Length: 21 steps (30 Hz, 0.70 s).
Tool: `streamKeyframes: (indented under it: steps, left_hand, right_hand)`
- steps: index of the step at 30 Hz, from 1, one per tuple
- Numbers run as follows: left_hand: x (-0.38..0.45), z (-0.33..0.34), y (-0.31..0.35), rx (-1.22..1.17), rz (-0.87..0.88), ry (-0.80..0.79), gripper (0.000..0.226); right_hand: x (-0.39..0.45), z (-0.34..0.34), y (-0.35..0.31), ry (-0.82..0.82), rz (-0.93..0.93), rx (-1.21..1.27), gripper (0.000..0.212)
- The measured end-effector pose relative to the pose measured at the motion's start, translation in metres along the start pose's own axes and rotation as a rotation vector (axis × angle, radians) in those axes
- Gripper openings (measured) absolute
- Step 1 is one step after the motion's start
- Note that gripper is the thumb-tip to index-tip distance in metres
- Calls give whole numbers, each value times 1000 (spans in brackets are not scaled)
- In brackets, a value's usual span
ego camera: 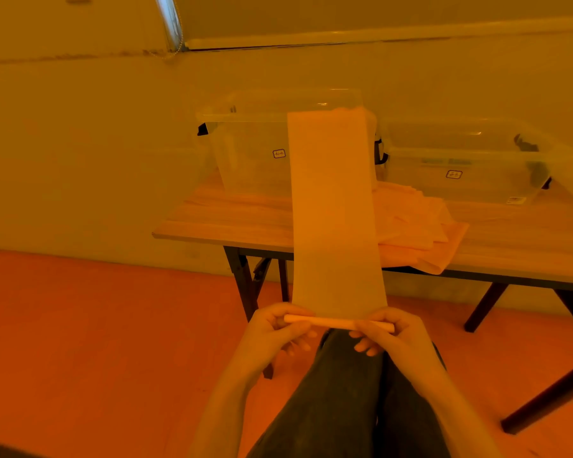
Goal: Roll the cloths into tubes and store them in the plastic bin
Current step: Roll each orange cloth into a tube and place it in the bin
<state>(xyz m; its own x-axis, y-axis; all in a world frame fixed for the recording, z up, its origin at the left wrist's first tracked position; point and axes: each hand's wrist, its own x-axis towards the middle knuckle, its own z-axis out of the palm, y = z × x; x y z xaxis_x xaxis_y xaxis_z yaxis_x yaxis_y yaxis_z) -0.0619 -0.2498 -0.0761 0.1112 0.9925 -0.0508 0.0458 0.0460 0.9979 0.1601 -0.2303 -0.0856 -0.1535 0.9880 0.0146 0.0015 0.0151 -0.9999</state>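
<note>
At 7 o'clock of the view, our left hand [272, 328] pinches the left end of the cloth [334, 209], fingers curled round the thin rolled edge [339, 322]. Moving right, that roll spans between both hands at about 6 o'clock, only a few turns thick by our estimate; the rest of the cloth stretches flat up toward 12 o'clock, so rolling of this piece has barely begun. Our right hand [394, 335] at 5 o'clock grips the other end of the roll in the same way. Further right, at 2 o'clock of the roll, a pile of unrolled cloths [417, 226] lies on the wooden table [219, 219]. Behind stand two clear plastic bins, one [245, 153] at 12 o'clock, one [470, 166] at 2 o'clock; we cannot tell whether either holds finished tubes. Most of the task remains.
</note>
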Motion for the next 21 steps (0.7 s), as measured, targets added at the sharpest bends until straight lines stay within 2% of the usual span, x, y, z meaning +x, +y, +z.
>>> streamKeyframes:
  steps: [2,6,12,14,21]
  left_hand:
    - [1,1,-1,10,-22,10,14]
    - [0,3,-1,21,-78,8,15]
    - [-3,9,0,10,-65,1,20]
    - [-5,10,1,-6,-53,-14,24]
    - [-4,14,2,49,-42,-29,17]
  right_hand:
    - [-1,-1,0,-13,0,4,7]
    - [-3,-3,0,-32,1,22,29]
    - [-3,-5,1,-28,-27,-25,7]
    - [-3,-5,1,-31,-23,-32,6]
    - [-6,-7,-1,-40,11,23,11]
